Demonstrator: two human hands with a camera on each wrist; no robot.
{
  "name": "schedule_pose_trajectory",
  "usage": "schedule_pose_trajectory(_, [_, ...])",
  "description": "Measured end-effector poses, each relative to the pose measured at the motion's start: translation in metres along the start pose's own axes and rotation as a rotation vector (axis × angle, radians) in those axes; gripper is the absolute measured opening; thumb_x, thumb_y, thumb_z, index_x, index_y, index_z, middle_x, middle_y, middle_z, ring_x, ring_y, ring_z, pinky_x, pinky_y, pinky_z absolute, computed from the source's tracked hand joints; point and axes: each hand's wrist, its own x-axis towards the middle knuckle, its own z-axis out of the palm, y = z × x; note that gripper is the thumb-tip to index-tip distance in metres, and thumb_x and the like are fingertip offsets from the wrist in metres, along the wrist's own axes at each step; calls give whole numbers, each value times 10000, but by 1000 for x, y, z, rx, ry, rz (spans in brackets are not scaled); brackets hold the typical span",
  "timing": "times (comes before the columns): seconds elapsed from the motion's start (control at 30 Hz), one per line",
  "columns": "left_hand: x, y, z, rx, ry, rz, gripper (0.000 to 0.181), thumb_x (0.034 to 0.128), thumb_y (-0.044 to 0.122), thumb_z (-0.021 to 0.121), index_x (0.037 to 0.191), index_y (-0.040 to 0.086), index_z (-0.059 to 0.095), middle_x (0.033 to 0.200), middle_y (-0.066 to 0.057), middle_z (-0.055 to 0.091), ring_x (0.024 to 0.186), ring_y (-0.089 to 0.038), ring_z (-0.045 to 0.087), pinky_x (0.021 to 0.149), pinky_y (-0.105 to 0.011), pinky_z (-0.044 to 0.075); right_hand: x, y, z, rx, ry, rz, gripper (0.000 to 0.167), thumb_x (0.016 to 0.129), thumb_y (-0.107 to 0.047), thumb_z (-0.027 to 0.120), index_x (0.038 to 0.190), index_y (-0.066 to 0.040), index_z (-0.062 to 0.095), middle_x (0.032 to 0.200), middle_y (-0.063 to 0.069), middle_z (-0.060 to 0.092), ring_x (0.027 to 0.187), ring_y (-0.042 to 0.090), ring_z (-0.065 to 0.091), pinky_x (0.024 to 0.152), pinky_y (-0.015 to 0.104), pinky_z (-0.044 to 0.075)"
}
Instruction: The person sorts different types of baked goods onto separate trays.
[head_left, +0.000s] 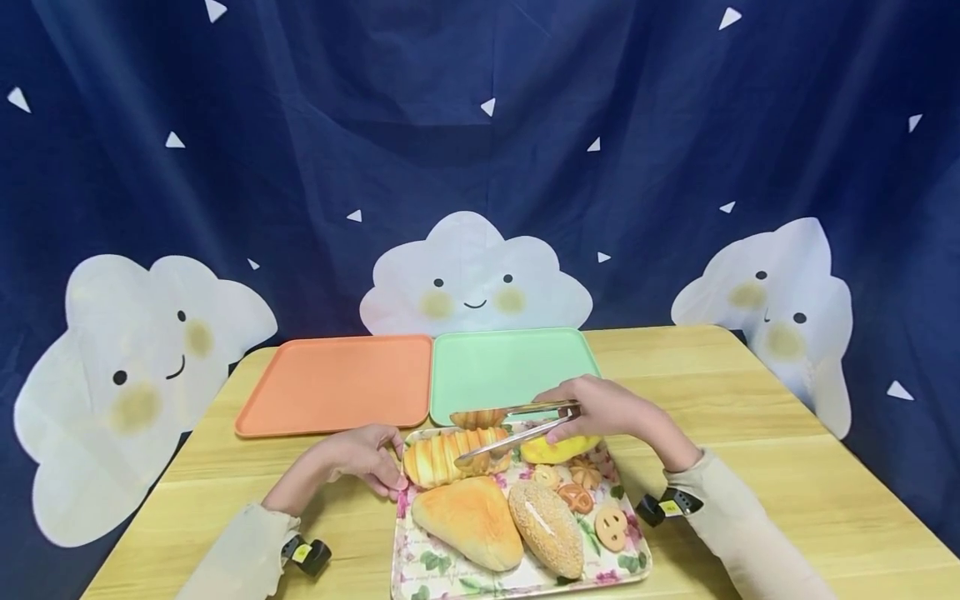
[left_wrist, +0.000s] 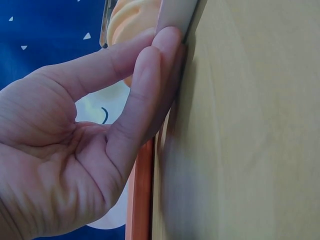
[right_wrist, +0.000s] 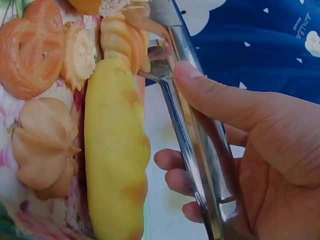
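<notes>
My left hand (head_left: 365,458) pinches the left rim of a floral tray (head_left: 442,577); in the left wrist view, thumb and fingertips meet on its pale edge (left_wrist: 176,15). Metal tongs (head_left: 519,438) are held in my right hand (head_left: 603,407), thumb on one arm and fingers on the other. Their tips straddle a ridged, golden bread roll (head_left: 431,463) at the tray's back left; whether they touch it I cannot tell. Beneath the right hand lies a yellow long bun (right_wrist: 115,155). A triangular bread (head_left: 468,518) and a seed-covered oval loaf (head_left: 546,529) fill the front.
Several cookies (head_left: 611,528) lie along the floral tray's right side, a pretzel-shaped one (head_left: 575,497) among them. Behind stand an orange tray (head_left: 341,385) and a light green tray (head_left: 510,365), side by side on the wooden table (head_left: 750,417). A dark blue curtain (head_left: 420,142) hangs behind.
</notes>
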Motion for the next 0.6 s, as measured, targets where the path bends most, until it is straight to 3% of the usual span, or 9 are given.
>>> schedule_pose_trajectory(0.07, [0,0,1,0,2,2,402,811,-56,763,1094,-46,479,819,-164,744,703,-214,734,674,-310,665,-1,0,0,-1,-2,9,569,882,-347,792,1341,-41,654,908,41,710,554,7,343,527,170,318])
schedule_pose_trajectory(0.2, [1,1,1,4,7,1,399,808,-57,766,1090,-41,483,816,-161,744,697,-210,733,668,-308,664,-2,-2,-1,-28,0,24,581,889,-366,783,1352,-44,647,1123,84,750,562,4,377,532,178,358])
schedule_pose_trajectory(0.33, [1,1,1,5,8,-4,401,806,-61,765,1092,-40,486,818,-164,743,695,-209,731,668,-308,664,-2,-2,-1,-37,-9,19,567,903,-369,767,1349,-40,648,1188,114,745,579,13,418,569,182,398])
schedule_pose_trajectory(0.43, [1,1,0,2,8,-7,400,807,-67,759,1095,-40,484,820,-167,742,695,-211,730,671,-311,664,-1,-1,0,-36,-6,-27,499,919,-333,751,1315,-40,672,1198,117,748,697,80,598,661,247,522])
schedule_pose_trajectory(0.53, [1,1,0,1,6,-9,397,808,-67,759,1092,-41,484,818,-170,742,696,-214,731,673,-313,665,0,0,1,-83,32,-73,456,920,-328,741,1272,-42,703,1198,108,754,943,197,734,832,365,624])
schedule_pose_trajectory(0.6, [1,1,0,1,6,-9,396,807,-64,762,1089,-40,485,816,-171,741,697,-215,732,674,-314,665,1,0,2,-113,65,-77,447,913,-343,743,1252,-52,720,1194,99,758,896,201,743,811,381,629])
